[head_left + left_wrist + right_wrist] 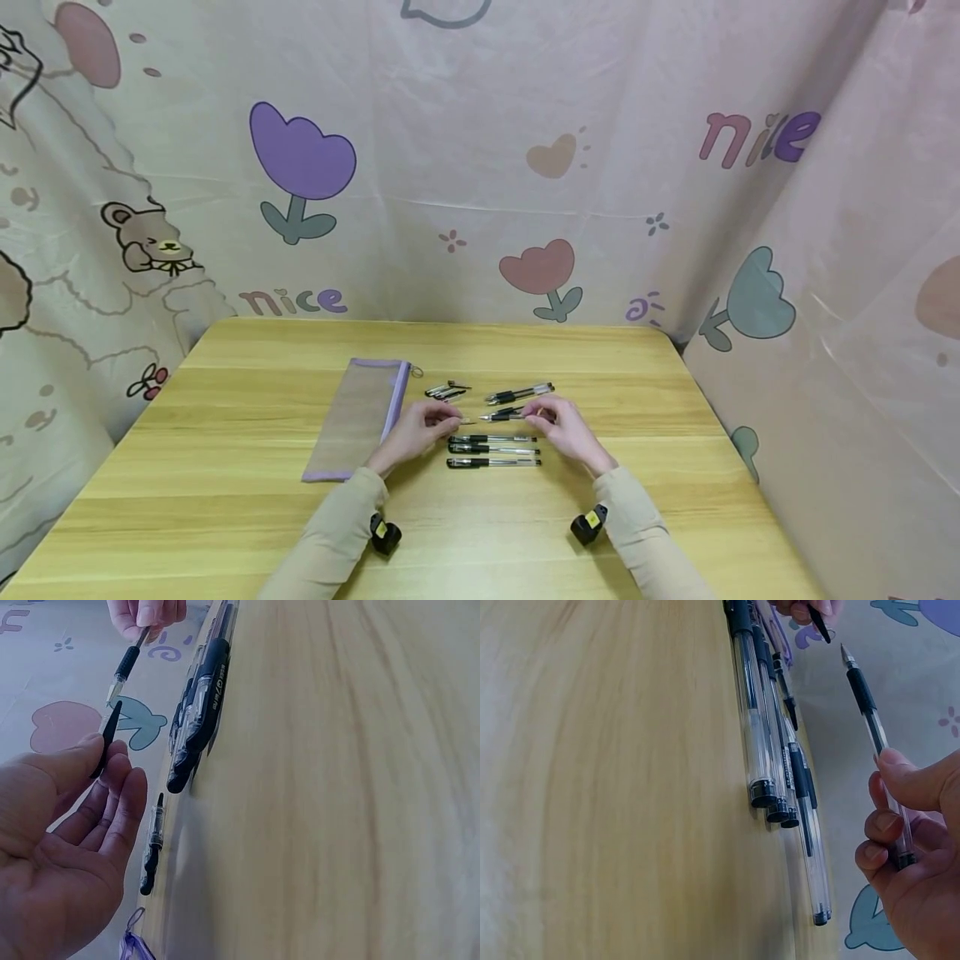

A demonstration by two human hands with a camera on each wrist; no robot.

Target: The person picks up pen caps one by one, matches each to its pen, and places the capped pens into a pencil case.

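My left hand [420, 429] pinches a small pen cap with a black clip [107, 742] between thumb and fingertips. Facing it, my right hand [564, 429] grips an uncapped gel pen [861, 690] by its clear barrel. The pen's bare tip points at the cap, with a small gap between them in the right wrist view. Just below the hands lie three capped black gel pens [493, 462], side by side. Behind the right hand rest uncapped pens [519, 394]. Several loose pen caps [446, 390] lie beyond the left hand.
A mesh zip pouch with purple edging [345, 421] lies flat left of the hands, its ring pull [417, 372] at the far corner. The wooden table [480, 542] meets a patterned curtain [450, 267] at the back and sides.
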